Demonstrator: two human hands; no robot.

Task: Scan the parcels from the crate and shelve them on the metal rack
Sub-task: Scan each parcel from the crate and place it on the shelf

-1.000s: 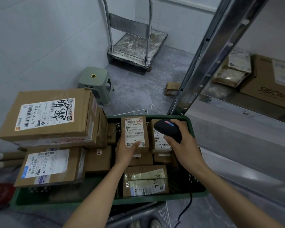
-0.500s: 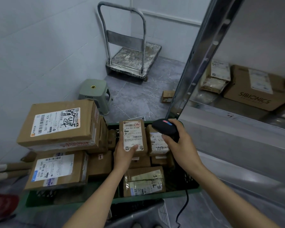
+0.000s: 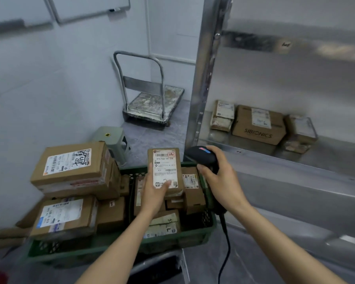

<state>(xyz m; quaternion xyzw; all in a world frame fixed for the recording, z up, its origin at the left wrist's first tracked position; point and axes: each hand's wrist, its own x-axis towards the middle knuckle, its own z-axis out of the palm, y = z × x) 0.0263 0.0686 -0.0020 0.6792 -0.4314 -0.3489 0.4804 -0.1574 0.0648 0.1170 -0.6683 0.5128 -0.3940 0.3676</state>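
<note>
Arms forward, left hand (image 3: 153, 194) gripping a parcel (image 3: 165, 165), right hand (image 3: 221, 181) a scanner (image 3: 201, 155).

- The left hand (image 3: 154, 195) grips a small brown cardboard parcel (image 3: 165, 170) from below, its white label facing up, thumb on the label.
- The right hand (image 3: 220, 179) holds a black corded handheld scanner (image 3: 202, 156) just beside the parcel.
- Beneath them a green plastic crate (image 3: 119, 245) holds more brown boxes.
- On the silver metal rack (image 3: 201, 83) at right sits a brown box printed SIBIONICS (image 3: 258, 125).
</note>
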